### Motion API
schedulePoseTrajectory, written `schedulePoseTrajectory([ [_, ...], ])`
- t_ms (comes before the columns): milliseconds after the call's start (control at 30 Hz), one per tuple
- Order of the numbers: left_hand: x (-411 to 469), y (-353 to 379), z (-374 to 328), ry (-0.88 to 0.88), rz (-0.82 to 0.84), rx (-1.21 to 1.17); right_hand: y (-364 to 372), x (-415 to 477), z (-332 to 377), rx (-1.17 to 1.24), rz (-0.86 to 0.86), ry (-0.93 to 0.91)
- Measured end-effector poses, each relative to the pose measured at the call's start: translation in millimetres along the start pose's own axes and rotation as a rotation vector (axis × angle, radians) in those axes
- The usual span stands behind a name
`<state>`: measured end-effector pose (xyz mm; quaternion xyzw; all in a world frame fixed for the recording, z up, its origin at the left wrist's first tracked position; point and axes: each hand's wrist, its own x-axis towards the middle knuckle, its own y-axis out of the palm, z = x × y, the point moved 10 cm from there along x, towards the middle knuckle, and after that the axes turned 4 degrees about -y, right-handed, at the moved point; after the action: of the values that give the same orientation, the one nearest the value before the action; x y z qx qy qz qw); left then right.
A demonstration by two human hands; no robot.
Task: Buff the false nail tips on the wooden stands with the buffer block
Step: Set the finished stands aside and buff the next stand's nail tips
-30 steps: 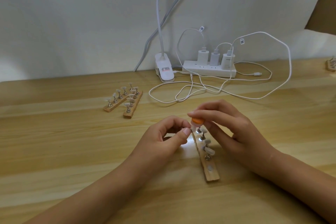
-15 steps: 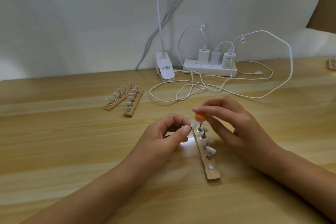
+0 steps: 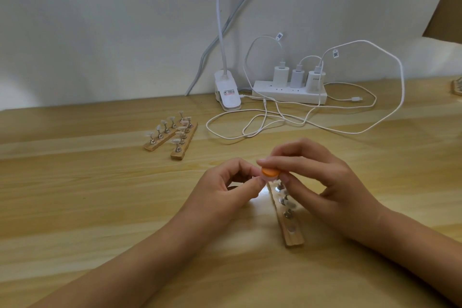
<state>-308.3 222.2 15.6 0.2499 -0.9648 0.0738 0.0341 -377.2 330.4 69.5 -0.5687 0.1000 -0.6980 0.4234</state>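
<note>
A small orange buffer block (image 3: pixel 270 172) is pinched between the thumb and fingers of the right hand (image 3: pixel 322 182), over the far end of a wooden stand (image 3: pixel 291 230) laid on the worktop (image 3: pixel 100 207). The left hand (image 3: pixel 222 190) is curled, thumb and forefinger pressed together just beside the block; whether a nail tip is held there cannot be told. Nail tips (image 3: pixel 290 204) are seen on the stand's pegs. Two more stands (image 3: pixel 178 155) are set further back, left.

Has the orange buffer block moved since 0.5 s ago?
Yes, slightly. The buffer block in the right hand has come down and left in the view, toward the far end of the wooden stand, which stays put.
</note>
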Motion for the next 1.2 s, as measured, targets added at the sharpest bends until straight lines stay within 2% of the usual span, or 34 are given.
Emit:
schedulePoseTrajectory([
  [100,0,-1,0,-0.003,-0.002,-0.01,-5,1,-2,-0.042,-0.02,0.009],
  [200,0,-2,-1,-0.003,-0.014,-0.009,-4,2,7,-0.093,-0.011,-0.068],
  [433,-2,2,-3,0.0,0.024,-0.019,-2,0,-1,-0.104,0.014,-0.042],
  [500,-2,2,-3,-0.002,0.033,-0.011,-5,1,-10,-0.117,-0.013,0.013],
  [633,-1,4,-3,0.007,0.054,-0.002,-22,2,-22,0.035,-0.12,0.139],
  [800,-1,5,-4,0.02,0.066,-0.012,-1,0,-7,0.119,0.023,0.081],
  [900,-2,6,-4,0.034,0.072,0.004,-1,0,-12,0.122,0.011,0.134],
  [1033,-2,5,-4,0.025,0.069,-0.003,-1,0,-2,0.117,0.024,0.056],
  [1200,-1,2,2,0.005,0.056,0.0,-3,0,-4,0.095,0.002,0.076],
])
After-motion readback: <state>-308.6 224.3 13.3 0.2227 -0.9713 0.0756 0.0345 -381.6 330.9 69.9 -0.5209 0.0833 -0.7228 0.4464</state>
